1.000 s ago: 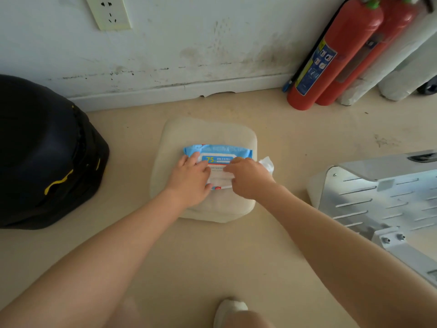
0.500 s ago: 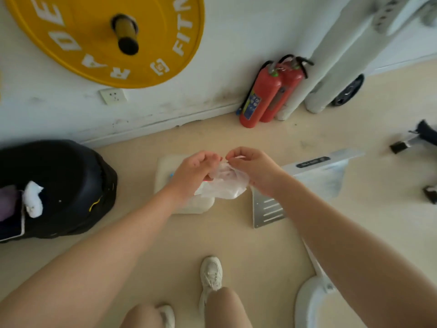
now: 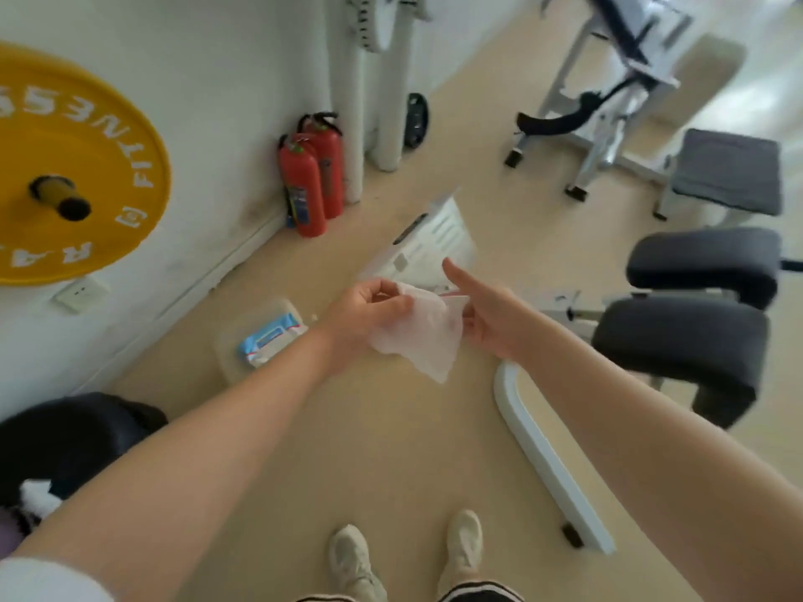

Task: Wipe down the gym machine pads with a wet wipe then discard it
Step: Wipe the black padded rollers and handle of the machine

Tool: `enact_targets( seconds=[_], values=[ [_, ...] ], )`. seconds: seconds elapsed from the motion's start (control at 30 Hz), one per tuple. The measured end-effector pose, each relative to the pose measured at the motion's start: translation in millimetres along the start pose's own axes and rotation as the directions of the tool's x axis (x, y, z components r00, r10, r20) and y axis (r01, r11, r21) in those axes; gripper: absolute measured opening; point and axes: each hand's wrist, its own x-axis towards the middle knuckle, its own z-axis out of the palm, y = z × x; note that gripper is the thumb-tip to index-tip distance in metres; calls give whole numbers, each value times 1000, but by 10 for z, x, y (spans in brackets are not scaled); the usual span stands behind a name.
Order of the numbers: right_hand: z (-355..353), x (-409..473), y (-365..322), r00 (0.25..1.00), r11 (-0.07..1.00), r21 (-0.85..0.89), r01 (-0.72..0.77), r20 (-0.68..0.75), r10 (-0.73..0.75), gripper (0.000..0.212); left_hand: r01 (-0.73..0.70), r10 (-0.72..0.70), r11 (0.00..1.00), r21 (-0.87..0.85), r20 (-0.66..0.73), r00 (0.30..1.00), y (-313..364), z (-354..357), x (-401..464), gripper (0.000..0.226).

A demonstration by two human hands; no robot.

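The left hand [image 3: 369, 315] has its fingers curled, pinching the upper left corner of the wet wipe [image 3: 423, 336], while the right hand [image 3: 486, 317] grips the wipe's upper right edge with its lower fingers, the index finger sticking straight out toward 11 o'clock. The wipe hangs spread between the two hands, its top edge running from 9 to 3 o'clock and its long axis dropping to a loose point at 6 o'clock, below and between both hands, well above the floor [image 3: 391, 449]. At 8 o'clock from the left hand, the blue wipes packet [image 3: 269, 341] lies on a pale cushion [image 3: 230, 354] on the floor, its long axis running from 8 to 2 o'clock. At 3 o'clock from the right hand stand two dark grey machine pads [image 3: 682, 341], one behind the other. Two red fire extinguishers [image 3: 310, 176] stand against the wall at 11 o'clock from the hands, and a yellow weight plate [image 3: 78, 167] hangs on the wall at 9 o'clock.
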Motion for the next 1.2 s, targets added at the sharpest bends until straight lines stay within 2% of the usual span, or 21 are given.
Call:
enact_targets(
  seconds=[0.07, 0.17, 0.23, 0.33, 0.43, 0.5, 0.53, 0.6, 0.7, 0.8, 0.87, 0.93, 0.97, 1.0, 1.07, 1.13, 1.2],
  values=[
    [-340, -308, 183, 999, 999, 1, -32, 29, 32, 27, 16, -18, 999, 27, 47, 999, -20, 408, -41, 11],
    [-823, -713, 503, 997, 994, 110, -17, -73, 25, 37, 36, -47, 995, 98, 113, 992, -115, 1004, -110, 20],
    [-1151, -980, 724, 992, 971, 229, 72, -114, -47, 40, 58, -80, 989, 135, 164, 983, -186, 1408, -152, 18],
    [-1674, -1423, 1068, 959, 917, 331, 224, -243, -146, 13, 79, -120, 978, 192, 215, 969, -359, 2068, -206, 16],
    [-2155, -1920, 1381, 871, 878, 314, 361, -451, -196, 6, 106, -165, 966, 236, 247, 955, -617, 2782, -300, 14],
    [-2445, -2261, 1599, 815, 878, 223, 424, -517, -263, 4, 169, -226, 959, 225, 254, 940, -841, 3254, -404, 7],
    [-2577, -2422, 1693, 804, 885, 154, 439, -506, -311, 6, 217, -265, 956, 197, 259, 929, -938, 3483, -472, 12],
    [-2847, -2722, 1874, 800, 894, -34, 447, -433, -416, 9, 333, -343, 939, 84, 269, 900, -1148, 3922, -566, 34],
    [-3279, -3033, 2120, 804, 830, -386, 402, -284, -522, 10, 461, -420, 882, -97, 284, 862, -1274, 4455, -733, 34],
    [-3661, -3148, 2297, 834, 698, -641, 319, -160, -528, 7, 508, -432, 832, -224, 314, 846, -1298, 4771, -773, 37],
    [-3866, -3139, 2384, 853, 575, -771, 273, -81, -515, 4, 508, -424, 830, -229, 333, 843, -1364, 4929, -737, 43],
    [-4055, -3071, 2426, 866, 390, -889, 240, 14, -500, 9, 494, -426, 860, -132, 349, 835, -1452, 5087, -636, 45],
    [-4156, -3024, 2430, 877, 345, -905, 250, 60, -477, 17, 474, -433, 880, -41, 346, 832, -1502, 5167, -554, 42],
    [-4261, -2980, 2420, 882, 357, -890, 282, 95, -461, 27, 448, -436, 893, 46, 340, 833, -1533, 5252, -464, 37],
    [-4511, -2882, 2363, 855, 498, -791, 355, 58, -516, 46, 414, -431, 902, 123, 325, 842, -1581, 5416, -210, 25],
    [-4804, -2734, 2249, 794, 650, -674, 349, -155, -588, 49, 391, -413, 911, 133, 322, 852, -1590, 5601, 100, 16],
    [-5122, -2547, 2071, 783, 758, -603, 248, -336, -524, 47, 383, -411, 912, 147, 304, 859, -1524, 5799, 384, 12]
  ],
)
